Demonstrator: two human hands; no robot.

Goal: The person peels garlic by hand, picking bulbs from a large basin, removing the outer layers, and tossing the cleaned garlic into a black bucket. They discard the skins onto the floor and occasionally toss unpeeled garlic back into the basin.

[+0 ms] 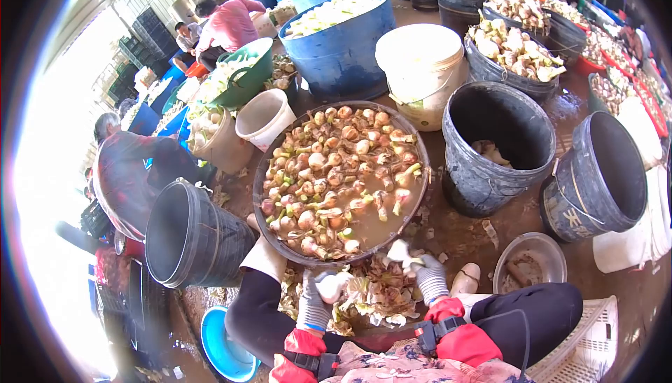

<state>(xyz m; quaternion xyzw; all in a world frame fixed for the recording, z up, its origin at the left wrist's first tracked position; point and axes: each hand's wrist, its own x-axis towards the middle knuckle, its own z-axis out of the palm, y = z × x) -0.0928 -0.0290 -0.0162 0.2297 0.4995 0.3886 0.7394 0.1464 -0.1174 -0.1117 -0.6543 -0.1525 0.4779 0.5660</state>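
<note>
L hand (315,300) closed on a white bulb (332,286) over peel heap (374,300), R hand (427,278) pinching a pale scrap (399,250) by basin (256,204) rim; est. early-mid: basin approx. full of unpeeled bulbs (336,173), bucket (476,187) w/ only few pieces.

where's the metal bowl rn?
Head view, lower right: the metal bowl sits on the wet floor, right of the right hand and just below the near black bucket.
</note>
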